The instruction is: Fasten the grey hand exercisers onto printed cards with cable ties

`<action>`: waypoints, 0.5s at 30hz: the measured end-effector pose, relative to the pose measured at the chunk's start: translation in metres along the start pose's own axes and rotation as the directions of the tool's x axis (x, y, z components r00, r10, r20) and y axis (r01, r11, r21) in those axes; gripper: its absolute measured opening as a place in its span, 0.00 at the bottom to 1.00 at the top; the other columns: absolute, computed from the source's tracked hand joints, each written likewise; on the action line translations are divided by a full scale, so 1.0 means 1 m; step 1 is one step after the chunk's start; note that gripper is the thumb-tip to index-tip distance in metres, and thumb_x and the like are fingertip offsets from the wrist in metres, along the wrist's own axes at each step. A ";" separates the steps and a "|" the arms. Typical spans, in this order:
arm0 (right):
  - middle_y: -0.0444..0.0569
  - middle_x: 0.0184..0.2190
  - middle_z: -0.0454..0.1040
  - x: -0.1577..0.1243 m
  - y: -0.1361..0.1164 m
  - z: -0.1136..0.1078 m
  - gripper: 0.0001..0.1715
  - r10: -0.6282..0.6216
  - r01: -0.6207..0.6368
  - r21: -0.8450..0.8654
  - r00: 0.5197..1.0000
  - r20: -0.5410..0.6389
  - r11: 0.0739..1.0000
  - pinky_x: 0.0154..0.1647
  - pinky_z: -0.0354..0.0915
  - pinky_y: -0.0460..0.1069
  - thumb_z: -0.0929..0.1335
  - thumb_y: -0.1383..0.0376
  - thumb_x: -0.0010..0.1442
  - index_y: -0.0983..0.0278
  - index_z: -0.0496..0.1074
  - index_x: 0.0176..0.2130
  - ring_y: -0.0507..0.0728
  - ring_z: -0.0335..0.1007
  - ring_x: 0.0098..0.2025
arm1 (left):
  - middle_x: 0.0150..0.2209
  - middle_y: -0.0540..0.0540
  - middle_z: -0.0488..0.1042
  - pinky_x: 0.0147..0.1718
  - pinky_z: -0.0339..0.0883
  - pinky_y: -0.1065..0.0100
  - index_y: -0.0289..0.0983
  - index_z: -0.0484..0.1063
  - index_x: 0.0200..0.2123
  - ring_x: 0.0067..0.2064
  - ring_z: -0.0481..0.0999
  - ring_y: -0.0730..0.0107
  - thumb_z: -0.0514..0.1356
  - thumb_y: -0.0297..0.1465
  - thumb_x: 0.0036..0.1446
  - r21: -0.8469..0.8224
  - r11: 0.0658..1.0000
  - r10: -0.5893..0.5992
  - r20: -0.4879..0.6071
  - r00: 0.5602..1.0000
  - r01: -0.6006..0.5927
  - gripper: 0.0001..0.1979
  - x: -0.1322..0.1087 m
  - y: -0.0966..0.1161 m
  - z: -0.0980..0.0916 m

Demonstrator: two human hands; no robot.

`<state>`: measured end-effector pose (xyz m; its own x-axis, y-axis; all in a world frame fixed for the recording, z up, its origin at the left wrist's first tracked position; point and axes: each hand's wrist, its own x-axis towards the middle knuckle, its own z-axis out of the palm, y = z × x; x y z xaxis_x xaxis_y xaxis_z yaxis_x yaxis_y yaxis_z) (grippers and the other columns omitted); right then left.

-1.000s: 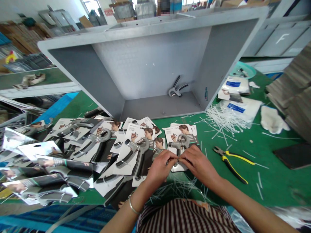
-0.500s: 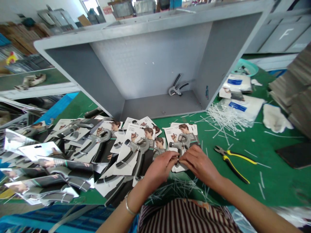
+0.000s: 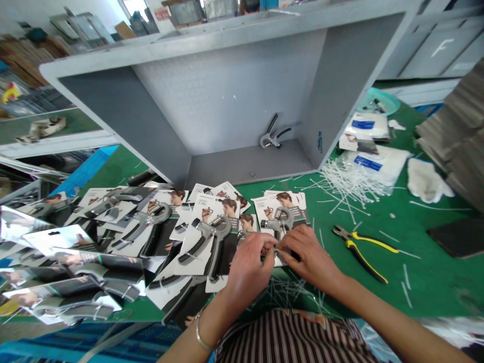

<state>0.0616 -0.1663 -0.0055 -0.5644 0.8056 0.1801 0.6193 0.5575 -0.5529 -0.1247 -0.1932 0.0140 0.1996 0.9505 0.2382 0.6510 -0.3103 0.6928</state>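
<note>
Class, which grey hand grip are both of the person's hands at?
The hand grip on the card pile nearest the pliers: left hand and right hand meet over its lower part. Other grips lie further left; the grey bin holds another grip.

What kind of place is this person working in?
It looks like a packing workshop: many grey spring grips lie on printed cards across a green workbench, with loose white ties and yellow-and-black pliers nearby.

Bright daylight; window [image 3: 135,6] behind the bin [image 3: 242,38] blown out. Glare whitens cards [image 3: 56,241] front-left of bin. Bin's side walls [image 3: 121,121] shaded, back wall [image 3: 234,101] paler. Boxes [image 3: 185,14] beyond bin soft, blurry; wide-angle stretch skews cardboard stack [image 3: 454,126] right of bin.
</note>
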 end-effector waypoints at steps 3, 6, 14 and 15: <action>0.47 0.37 0.73 -0.003 0.003 0.004 0.03 0.025 -0.022 0.080 0.999 -0.037 0.997 0.47 0.57 0.57 0.66 0.64 0.65 0.61 0.71 0.38 0.60 0.62 0.43 | 0.39 0.48 0.76 0.46 0.70 0.65 0.40 0.67 0.46 0.42 0.76 0.68 0.57 0.23 0.61 -0.128 0.990 -0.064 0.013 0.998 0.065 0.11 -0.005 -0.003 0.006; 0.46 0.36 0.74 0.000 0.003 0.010 0.04 0.030 -0.005 0.217 0.993 -0.116 0.976 0.47 0.57 0.55 0.66 0.65 0.66 0.60 0.70 0.37 0.58 0.64 0.42 | 0.50 0.41 0.72 0.57 0.64 0.55 0.38 0.62 0.55 0.54 0.70 0.59 0.61 0.24 0.58 -0.008 0.999 -0.054 -0.043 0.998 0.054 0.21 -0.013 -0.006 0.017; 0.46 0.47 0.74 0.003 0.013 0.021 0.07 -0.069 0.092 0.294 0.994 -0.088 0.951 0.55 0.55 0.56 0.65 0.64 0.67 0.59 0.73 0.36 0.58 0.63 0.51 | 0.46 0.40 0.72 0.54 0.65 0.52 0.36 0.67 0.47 0.51 0.70 0.57 0.56 0.27 0.64 0.203 0.979 -0.028 -0.017 0.999 0.031 0.08 -0.016 -0.028 0.033; 0.46 0.47 0.74 -0.001 0.015 0.019 0.08 -0.072 0.089 0.274 0.995 -0.074 0.957 0.56 0.55 0.57 0.65 0.64 0.67 0.59 0.73 0.36 0.58 0.62 0.52 | 0.46 0.39 0.72 0.53 0.66 0.52 0.36 0.67 0.46 0.51 0.70 0.57 0.56 0.27 0.64 0.195 0.980 -0.038 -0.030 0.999 0.043 0.08 -0.016 -0.030 0.033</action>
<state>0.0611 -0.1628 -0.0296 -0.5652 0.7763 0.2791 0.3927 0.5507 -0.7365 -0.1231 -0.1983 -0.0335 0.1530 0.9606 0.2319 0.7893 -0.2600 0.5563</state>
